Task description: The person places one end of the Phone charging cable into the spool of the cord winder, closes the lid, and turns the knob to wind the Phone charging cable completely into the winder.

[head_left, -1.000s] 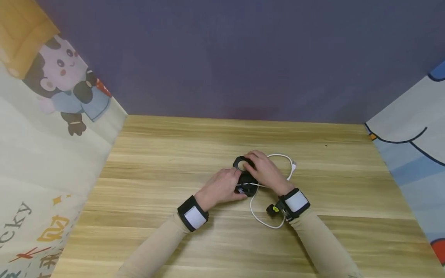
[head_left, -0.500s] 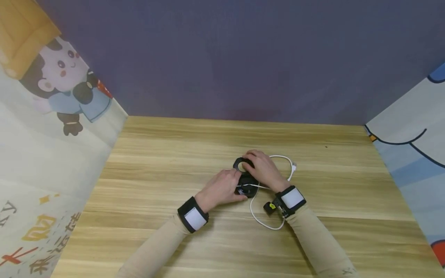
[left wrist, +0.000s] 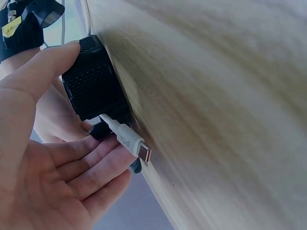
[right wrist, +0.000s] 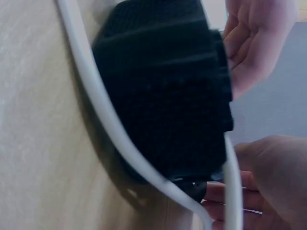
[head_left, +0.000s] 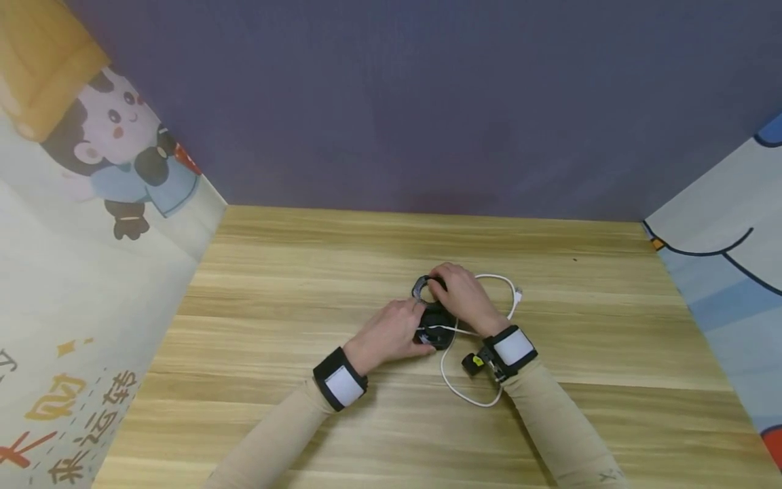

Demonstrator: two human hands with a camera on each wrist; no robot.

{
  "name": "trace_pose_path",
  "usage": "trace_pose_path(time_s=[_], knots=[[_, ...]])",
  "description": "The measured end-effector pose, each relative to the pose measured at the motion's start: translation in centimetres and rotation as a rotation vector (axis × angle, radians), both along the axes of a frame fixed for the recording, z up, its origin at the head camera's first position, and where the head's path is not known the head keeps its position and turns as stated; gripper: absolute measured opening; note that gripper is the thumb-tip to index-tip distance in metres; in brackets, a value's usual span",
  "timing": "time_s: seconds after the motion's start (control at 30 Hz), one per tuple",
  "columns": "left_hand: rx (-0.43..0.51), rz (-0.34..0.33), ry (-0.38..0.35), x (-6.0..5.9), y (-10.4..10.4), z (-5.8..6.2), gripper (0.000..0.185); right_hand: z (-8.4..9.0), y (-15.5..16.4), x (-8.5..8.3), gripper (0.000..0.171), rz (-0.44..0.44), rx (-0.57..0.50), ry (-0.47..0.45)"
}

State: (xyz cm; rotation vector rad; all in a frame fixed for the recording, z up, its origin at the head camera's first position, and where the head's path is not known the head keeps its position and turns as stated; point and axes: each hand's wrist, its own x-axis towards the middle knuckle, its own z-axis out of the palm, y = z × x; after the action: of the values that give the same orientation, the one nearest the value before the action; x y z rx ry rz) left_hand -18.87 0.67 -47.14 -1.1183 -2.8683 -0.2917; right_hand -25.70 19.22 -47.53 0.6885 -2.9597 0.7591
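Note:
A small black mesh-covered device (head_left: 432, 314) with a ring at its far end (head_left: 421, 288) lies on the wooden table (head_left: 275, 292). My left hand (head_left: 394, 333) grips its near end, thumb on the device (left wrist: 93, 86) and fingers beneath. A white cable's plug (left wrist: 139, 148) lies across those fingers. My right hand (head_left: 461, 295) curls over the ring end. In the right wrist view the device (right wrist: 163, 91) fills the frame, and the white cable (right wrist: 105, 124) wraps across it. The cable (head_left: 470, 401) loops toward me and round to a free end (head_left: 516, 293).
A dark purple wall (head_left: 427, 102) closes the back of the table. Printed cloth panels stand at the left (head_left: 91, 238) and right (head_left: 721, 258). Bare wood lies to the left, right and front of my hands. A small black wrist camera (head_left: 475, 363) hangs below my right wrist.
My right wrist has drawn slightly left and closer to the device. Both hands stay on the device, and the cable loop has barely shifted.

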Motion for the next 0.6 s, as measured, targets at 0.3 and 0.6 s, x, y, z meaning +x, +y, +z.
trace_pose_path(time_s=[0.3,0.6], knots=[[-0.007,0.009,0.013,0.1,0.0,-0.2,0.072,0.8,0.3,0.5,0.021,-0.015,-0.04,0.072],[0.04,0.028,-0.044,0.0,0.0,-0.2,0.069,1.5,0.5,1.1,0.016,-0.016,-0.091,0.176]])
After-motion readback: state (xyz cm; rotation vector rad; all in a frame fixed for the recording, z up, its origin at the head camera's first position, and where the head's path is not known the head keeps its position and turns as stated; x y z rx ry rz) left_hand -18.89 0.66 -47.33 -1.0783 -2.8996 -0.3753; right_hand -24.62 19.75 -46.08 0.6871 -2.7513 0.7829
